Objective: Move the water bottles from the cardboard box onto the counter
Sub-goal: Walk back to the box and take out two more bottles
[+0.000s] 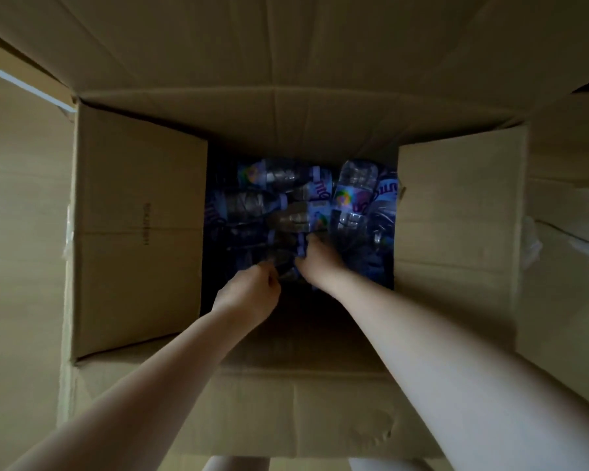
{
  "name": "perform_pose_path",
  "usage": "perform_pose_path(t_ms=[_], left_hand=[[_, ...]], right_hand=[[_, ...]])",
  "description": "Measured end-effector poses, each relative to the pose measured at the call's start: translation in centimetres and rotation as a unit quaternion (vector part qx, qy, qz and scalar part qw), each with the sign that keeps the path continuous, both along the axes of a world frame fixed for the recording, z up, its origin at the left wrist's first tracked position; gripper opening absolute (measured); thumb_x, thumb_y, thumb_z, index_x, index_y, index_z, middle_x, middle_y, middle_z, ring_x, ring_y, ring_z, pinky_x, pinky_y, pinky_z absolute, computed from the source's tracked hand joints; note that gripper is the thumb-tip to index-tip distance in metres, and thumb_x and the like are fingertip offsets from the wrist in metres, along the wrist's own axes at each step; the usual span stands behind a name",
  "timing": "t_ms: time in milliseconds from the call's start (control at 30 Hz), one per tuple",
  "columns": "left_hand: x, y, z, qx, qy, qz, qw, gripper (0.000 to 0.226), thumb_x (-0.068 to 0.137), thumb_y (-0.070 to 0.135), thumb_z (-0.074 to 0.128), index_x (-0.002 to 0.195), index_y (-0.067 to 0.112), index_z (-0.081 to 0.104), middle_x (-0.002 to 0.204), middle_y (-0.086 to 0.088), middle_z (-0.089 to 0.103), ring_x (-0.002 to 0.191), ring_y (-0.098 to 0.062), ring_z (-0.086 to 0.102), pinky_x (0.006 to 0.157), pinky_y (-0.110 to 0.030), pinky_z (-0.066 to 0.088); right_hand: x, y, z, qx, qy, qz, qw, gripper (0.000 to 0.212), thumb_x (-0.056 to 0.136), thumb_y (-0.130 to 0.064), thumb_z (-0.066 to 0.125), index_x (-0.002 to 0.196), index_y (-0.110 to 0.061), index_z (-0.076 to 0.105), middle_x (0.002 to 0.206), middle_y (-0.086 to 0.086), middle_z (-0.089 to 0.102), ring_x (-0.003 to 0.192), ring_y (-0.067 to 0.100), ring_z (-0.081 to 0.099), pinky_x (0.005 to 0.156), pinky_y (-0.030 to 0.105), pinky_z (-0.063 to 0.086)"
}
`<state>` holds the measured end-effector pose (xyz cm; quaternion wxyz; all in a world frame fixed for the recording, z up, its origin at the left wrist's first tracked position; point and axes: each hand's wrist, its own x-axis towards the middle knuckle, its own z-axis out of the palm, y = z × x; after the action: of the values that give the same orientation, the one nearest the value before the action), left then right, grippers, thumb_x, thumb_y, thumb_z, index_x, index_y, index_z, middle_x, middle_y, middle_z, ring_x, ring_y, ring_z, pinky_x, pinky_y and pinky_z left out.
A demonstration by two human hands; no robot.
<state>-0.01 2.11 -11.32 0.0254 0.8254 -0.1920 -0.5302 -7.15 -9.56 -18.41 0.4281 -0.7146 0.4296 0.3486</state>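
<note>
A: Where do the water bottles (300, 205) sit?

B: All down at the bottom of the cardboard box (140, 232), lying on their sides in a loose heap. No bench shows in this view, so none appears to be out yet.

A: And the hands?

B: Both arms reach deep inside. The left hand (249, 294) has its fingers curled at the near edge of the heap, seemingly pinching a bottle, though the shadow there hides just what it grips. The right hand (315, 258) closes around a bottle by its purple label, just beside the left.

A: Why are the flaps spread so wide?

B: Probably to keep the opening free: all four are folded outward, so the arms can go straight down and come up without catching.

A: What are the bottles like?

B: Clear ribbed plastic, thin and glinting, with purple and white wrappers. They look slippery and likely to roll against each other. The cardboard is plain brown, creased, with tape scraps on the right flap
</note>
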Motion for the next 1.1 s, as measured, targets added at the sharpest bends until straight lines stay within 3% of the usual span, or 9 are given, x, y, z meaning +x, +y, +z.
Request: perform_pose_path(t_ms=[67,267,433,500,633,767,900,1000,1100], left_hand=[[0.6,0.4,-1.0,-0.006,0.003,-0.001,1.000,0.024,0.100,0.023,0.040,0.115,0.026,0.058,0.079,0.003,0.059,0.065,-0.018,0.060,0.051,-0.028,0.043],[1.1,0.2,-2.6,-0.010,0.017,0.008,1.000,0.020,0.098,0.024,0.043,0.110,0.027,0.059,0.081,0.003,0.061,0.072,-0.020,0.063,0.066,-0.037,0.054],[1.5,0.4,-2.5,-0.012,0.031,0.015,0.999,0.022,0.099,0.023,0.043,0.114,0.023,0.060,0.080,0.002,0.061,0.072,-0.021,0.062,0.063,-0.035,0.051],[1.6,0.4,-2.1,-0.001,0.034,0.013,0.999,0.023,0.099,0.022,0.042,0.116,0.023,0.059,0.082,0.002,0.061,0.072,-0.020,0.062,0.063,-0.034,0.051],[1.6,0.5,-0.1,0.003,0.031,0.008,0.999,0.025,0.099,0.020,0.041,0.119,0.020,0.056,0.086,0.000,0.060,0.068,-0.020,0.058,0.056,-0.030,0.042],[1.6,0.8,2.3,-0.017,-0.024,0.004,1.000,0.048,0.092,0.014,0.050,0.138,0.019,0.036,0.133,-0.007,0.042,0.117,-0.027,0.048,0.087,-0.038,0.046],[1.5,0.0,4.4,-0.064,0.023,0.026,0.997,0.076,0.083,0.018,0.070,0.146,0.016,0.027,0.145,-0.006,0.036,0.135,-0.025,0.035,0.110,-0.035,0.034],[0.7,-1.6,6.4,-0.169,0.127,0.165,0.963,0.073,0.077,0.013,0.079,0.137,0.016,0.037,0.126,0.001,0.054,0.118,-0.013,0.054,0.093,-0.019,0.047],[0.6,-3.1,8.3,-0.226,0.160,0.283,0.918,0.065,0.079,0.008,0.077,0.131,0.015,0.039,0.108,0.007,0.060,0.091,0.003,0.060,0.072,-0.006,0.049]], right_hand=[[0.9,0.7,-2.2,0.022,0.002,-0.049,0.999,0.062,0.096,-0.025,0.052,0.148,-0.004,0.026,0.145,0.021,0.041,0.130,0.036,0.044,0.105,0.038,0.039],[1.0,1.3,-5.8,0.048,0.037,-0.126,0.990,0.046,0.094,-0.032,0.059,0.129,-0.003,0.054,0.132,0.021,0.054,0.120,0.031,0.052,0.099,0.038,0.044],[0.6,1.1,-4.8,0.107,0.039,-0.133,0.985,0.019,0.089,-0.029,0.067,0.089,-0.012,0.059,0.099,0.014,0.060,0.100,0.029,0.059,0.082,0.035,0.047],[0.6,1.2,-3.2,0.095,0.011,-0.120,0.988,0.027,0.089,-0.028,0.067,0.073,-0.019,0.048,0.080,0.004,0.054,0.082,0.022,0.056,0.068,0.029,0.041],[1.5,1.5,1.7,0.004,-0.070,0.017,0.997,0.018,0.092,-0.026,0.063,0.088,-0.015,0.050,0.081,0.000,0.052,0.078,0.021,0.053,0.059,0.030,0.034],[2.0,-0.1,7.1,-0.079,-0.199,0.134,0.968,0.018,0.087,-0.012,0.066,0.103,-0.014,0.058,0.104,0.006,0.060,0.097,0.027,0.058,0.071,0.027,0.035],[2.2,-4.0,12.0,-0.094,-0.218,0.195,0.952,0.028,0.088,-0.030,0.066,0.114,-0.022,0.059,0.116,-0.002,0.061,0.105,0.019,0.056,0.076,0.030,0.039],[2.6,-6.4,15.5,-0.069,-0.224,0.143,0.962,0.025,0.086,-0.042,0.065,0.107,-0.030,0.059,0.105,-0.011,0.062,0.097,0.011,0.058,0.074,0.030,0.043],[3.5,-7.5,18.1,-0.012,-0.273,-0.032,0.961,0.015,0.090,-0.040,0.061,0.098,-0.027,0.059,0.079,-0.012,0.063,0.075,0.006,0.059,0.069,0.028,0.045]])
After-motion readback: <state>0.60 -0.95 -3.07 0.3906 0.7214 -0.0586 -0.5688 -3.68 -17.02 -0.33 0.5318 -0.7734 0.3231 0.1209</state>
